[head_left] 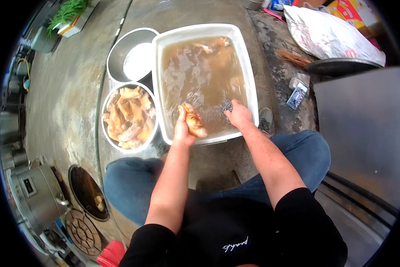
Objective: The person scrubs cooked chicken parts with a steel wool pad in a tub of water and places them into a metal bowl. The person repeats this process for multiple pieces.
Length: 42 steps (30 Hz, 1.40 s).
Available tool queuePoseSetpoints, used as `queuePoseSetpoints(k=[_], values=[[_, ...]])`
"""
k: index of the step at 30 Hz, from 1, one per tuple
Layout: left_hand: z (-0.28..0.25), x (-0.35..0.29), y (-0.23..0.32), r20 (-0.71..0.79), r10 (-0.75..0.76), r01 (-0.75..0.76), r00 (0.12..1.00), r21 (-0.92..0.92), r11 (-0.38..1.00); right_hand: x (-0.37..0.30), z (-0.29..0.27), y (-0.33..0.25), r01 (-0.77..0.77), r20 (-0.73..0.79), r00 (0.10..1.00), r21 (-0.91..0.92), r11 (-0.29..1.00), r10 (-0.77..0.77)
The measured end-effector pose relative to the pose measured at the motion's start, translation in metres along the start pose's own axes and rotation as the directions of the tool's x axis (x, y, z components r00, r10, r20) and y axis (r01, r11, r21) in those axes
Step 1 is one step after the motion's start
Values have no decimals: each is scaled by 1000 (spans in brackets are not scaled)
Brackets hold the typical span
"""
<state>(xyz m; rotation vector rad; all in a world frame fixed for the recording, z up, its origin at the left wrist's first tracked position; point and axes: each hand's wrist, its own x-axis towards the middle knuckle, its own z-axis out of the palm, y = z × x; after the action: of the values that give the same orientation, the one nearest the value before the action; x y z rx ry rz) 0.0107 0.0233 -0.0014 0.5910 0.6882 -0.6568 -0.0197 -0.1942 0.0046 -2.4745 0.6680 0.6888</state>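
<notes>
Shows probable scrubbing, with fingers of left hand [183,129] clamped on trotter-like meat [194,122] at seven o'clock in tub [247,66], of right hand [241,116] on steel-wool scourer [226,105] at five (apart, next stroke likely needing contact).

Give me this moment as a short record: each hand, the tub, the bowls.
Left hand: holds a browned meat piece over the tub's near side
Right hand: fingers on a steel wool scrubber
White tub: murky brown water, more meat toward the far end
Near bowl: round, heaped with pale meat pieces
Far bowl: round, metal, no meat visible
</notes>
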Motion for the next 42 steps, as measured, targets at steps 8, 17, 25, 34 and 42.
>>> queuePoseSetpoints(k=[8, 17, 25, 34, 42], values=[[12, -1, -4, -90, -99, 105, 991, 65, 992, 34, 54, 12, 137, 218, 965, 73, 988, -150], [16, -1, -7, 33, 208, -207, 978, 331, 921, -17, -6, -48, 223, 92, 869, 805, 550, -487], [14, -14, -25, -153, -71, 115, 986, 303, 946, -19, 26, -55, 388, -73, 908, 518, 762, -413], [7, -8, -24, -1, -44, 42, 999, 328, 944, -30, 27, -40, 443, -84, 809, 738, 509, -582], [30, -17, -17, -57, 10, 11, 998, 356, 935, -21, 17, -36, 371, -112, 900, 703, 607, -420]])
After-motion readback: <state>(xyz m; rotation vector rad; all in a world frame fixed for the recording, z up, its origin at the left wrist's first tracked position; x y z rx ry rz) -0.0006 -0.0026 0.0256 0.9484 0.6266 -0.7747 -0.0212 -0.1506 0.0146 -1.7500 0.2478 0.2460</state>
